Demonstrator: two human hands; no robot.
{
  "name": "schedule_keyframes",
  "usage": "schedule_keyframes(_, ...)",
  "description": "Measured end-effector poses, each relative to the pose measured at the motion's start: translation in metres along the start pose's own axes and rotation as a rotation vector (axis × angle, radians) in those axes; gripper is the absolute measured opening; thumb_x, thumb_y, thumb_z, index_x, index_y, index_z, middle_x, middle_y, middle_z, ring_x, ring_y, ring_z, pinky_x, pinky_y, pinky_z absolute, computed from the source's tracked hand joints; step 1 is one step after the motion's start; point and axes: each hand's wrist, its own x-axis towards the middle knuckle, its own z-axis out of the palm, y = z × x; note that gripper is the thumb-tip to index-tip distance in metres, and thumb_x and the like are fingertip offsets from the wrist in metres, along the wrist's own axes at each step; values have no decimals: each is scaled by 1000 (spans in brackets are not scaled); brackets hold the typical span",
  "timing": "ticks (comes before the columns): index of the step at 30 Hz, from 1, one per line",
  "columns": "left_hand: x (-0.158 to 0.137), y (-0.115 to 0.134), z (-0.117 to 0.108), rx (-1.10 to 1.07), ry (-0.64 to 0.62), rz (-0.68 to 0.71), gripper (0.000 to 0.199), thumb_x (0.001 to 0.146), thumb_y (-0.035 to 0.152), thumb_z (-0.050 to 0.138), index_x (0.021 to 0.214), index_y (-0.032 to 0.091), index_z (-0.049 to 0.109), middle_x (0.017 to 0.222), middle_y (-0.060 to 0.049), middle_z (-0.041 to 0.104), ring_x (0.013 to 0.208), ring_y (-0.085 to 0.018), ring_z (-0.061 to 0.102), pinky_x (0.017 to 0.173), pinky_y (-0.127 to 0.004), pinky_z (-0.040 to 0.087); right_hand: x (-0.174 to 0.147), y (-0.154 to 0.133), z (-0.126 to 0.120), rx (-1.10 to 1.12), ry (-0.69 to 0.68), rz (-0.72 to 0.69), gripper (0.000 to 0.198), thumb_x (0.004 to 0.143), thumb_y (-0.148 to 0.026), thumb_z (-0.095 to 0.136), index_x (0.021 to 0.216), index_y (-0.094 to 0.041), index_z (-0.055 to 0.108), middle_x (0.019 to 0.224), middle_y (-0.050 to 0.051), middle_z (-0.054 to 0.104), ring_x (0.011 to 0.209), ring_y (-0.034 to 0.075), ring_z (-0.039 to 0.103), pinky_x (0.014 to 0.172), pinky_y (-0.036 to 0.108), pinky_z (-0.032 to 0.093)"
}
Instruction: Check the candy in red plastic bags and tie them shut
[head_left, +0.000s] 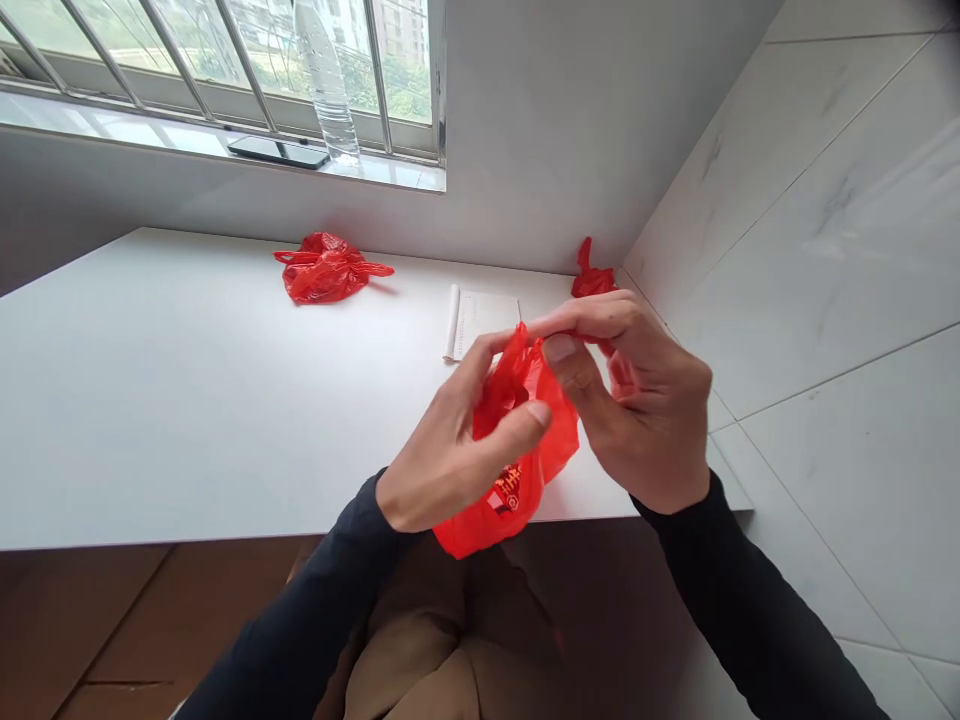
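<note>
A red plastic bag [559, 440] hangs in front of me over the table's front edge. Through its side shows something dark with yellow lettering and a pink patch. My left hand [457, 440] is curled around the bag's left side, thumb in front and fingers behind the top. My right hand [637, 400] pinches the upper part of the bag between thumb and index finger, with some red plastic bunched under its curled fingers. The exact grip of the left fingertips is hidden behind the bag.
On the white table [187, 400] lie a knotted red bag [326, 270] at the back left, another red bag [592, 278] by the right wall, and an open notepad [484, 320]. A water bottle [330, 90] and a phone [277, 152] rest on the windowsill [405, 175].
</note>
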Motion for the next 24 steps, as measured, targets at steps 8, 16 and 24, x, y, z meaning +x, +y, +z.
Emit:
schedule_keyframes(8, -3, 1, -8, -122, 86, -86, 27, 100, 38, 52, 80, 19, 54, 79, 2, 46, 67, -9, 45, 60, -25, 42, 2, 15, -1, 49, -379, 136, 33, 102, -26, 55, 133, -31, 62, 133, 3, 64, 127, 21, 57, 110, 44, 46)
schedule_keyframes(16, -17, 0, -27, -321, 121, -396, 23, 97, 47, 57, 104, 26, 63, 99, 0, 58, 87, -11, 57, 77, -21, 50, -7, 24, 5, 138, -307, 287, 7, 97, -25, 61, 100, -24, 67, 98, 1, 67, 97, 17, 63, 93, 38, 51)
schedule_keyframes(24, -27, -2, -50, -394, -17, -371, 15, 89, 33, 71, 88, 21, 62, 76, 0, 61, 65, -11, 60, 58, -22, 50, -17, 11, 10, 82, -526, 93, 40, 82, -14, 72, 118, -27, 61, 139, 7, 54, 142, 25, 41, 116, 48, 38)
